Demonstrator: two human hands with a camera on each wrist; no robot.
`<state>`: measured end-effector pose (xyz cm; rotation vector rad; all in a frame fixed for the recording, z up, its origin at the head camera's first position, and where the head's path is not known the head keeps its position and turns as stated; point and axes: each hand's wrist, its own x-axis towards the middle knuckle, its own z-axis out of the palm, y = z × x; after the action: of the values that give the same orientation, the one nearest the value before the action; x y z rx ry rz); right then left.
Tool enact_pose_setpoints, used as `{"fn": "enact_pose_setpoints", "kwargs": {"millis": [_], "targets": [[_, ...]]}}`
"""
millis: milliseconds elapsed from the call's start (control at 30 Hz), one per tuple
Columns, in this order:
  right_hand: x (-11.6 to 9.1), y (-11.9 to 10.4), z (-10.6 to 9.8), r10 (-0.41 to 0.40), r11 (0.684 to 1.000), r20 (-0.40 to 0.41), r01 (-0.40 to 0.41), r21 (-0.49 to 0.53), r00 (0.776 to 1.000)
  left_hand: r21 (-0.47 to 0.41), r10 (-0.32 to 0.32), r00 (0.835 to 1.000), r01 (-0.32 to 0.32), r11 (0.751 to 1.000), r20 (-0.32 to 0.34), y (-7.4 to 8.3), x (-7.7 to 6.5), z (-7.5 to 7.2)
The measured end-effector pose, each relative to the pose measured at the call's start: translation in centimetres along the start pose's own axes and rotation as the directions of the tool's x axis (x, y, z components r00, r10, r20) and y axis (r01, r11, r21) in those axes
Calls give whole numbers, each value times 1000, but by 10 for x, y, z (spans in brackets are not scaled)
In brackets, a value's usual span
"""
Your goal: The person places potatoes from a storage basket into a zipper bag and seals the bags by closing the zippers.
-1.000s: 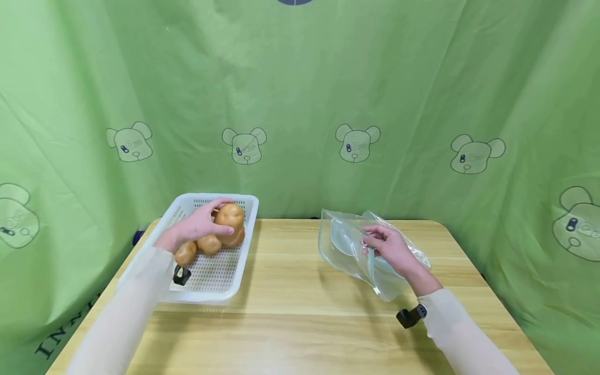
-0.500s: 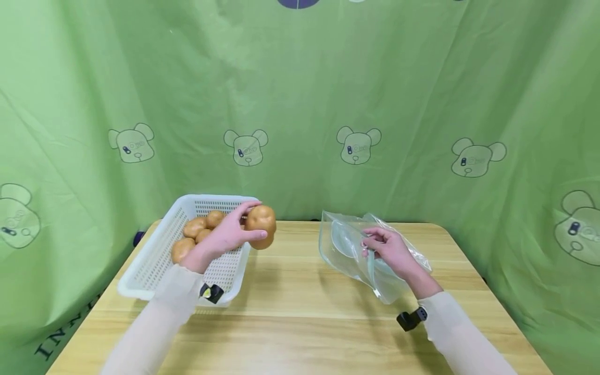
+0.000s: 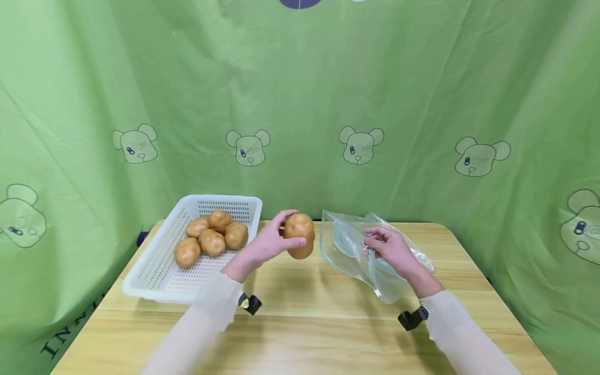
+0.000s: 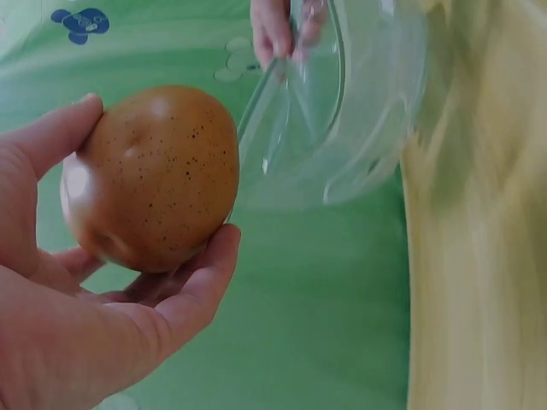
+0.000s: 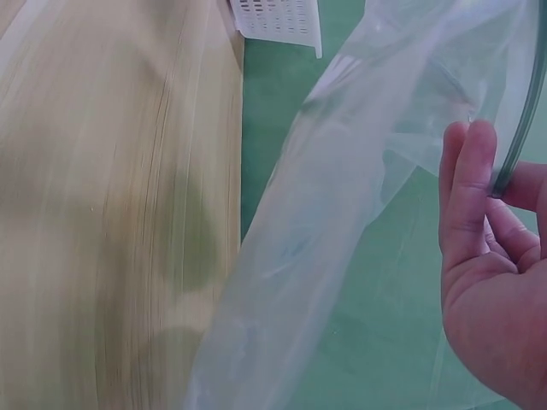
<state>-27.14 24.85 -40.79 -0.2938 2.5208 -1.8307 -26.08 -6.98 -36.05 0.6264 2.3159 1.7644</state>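
My left hand [image 3: 269, 240] grips a brown potato [image 3: 300, 235] above the table, between the basket and the bag. In the left wrist view the potato [image 4: 154, 178] shows dark specks, with the thumb on one side and the fingers curled round the other. On the right, my right hand [image 3: 385, 247] pinches the rim of a clear plastic zip bag [image 3: 344, 255], whose mouth gapes toward the potato. The right wrist view has the bag's green-edged rim between thumb and fingers of the right hand [image 5: 487, 222].
A white perforated basket [image 3: 154, 271] stands at the left of the wooden table [image 3: 300, 333], with several potatoes [image 3: 212, 242] grouped inside. Behind the table hangs a green curtain [image 3: 300, 172]. A black camera is strapped to each wrist.
My left hand has lifted the potato out of the basket and carried it right, close to the bag's mouth. The right hand has stayed in place, still pinching the bag's rim.
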Motion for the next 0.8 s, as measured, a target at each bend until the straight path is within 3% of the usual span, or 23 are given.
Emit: {"fn": "enact_pose_setpoints", "kwargs": {"millis": [267,467,667,800], "targets": [[2,0,5,14,999,-4,-14,31,1000,-101,-30,999,28,994,-14,-10,19,41],[0,-1,6,37,997,-3,-37,66,999,-197,-60,998,54,979,-27,-7,23,56],[1,1,5,39,996,5,-39,80,999,-187,-61,997,53,981,-36,-23,38,68],[2,2,4,29,996,8,-30,88,1000,-160,-44,998,36,986,-47,-23,41,78]]}}
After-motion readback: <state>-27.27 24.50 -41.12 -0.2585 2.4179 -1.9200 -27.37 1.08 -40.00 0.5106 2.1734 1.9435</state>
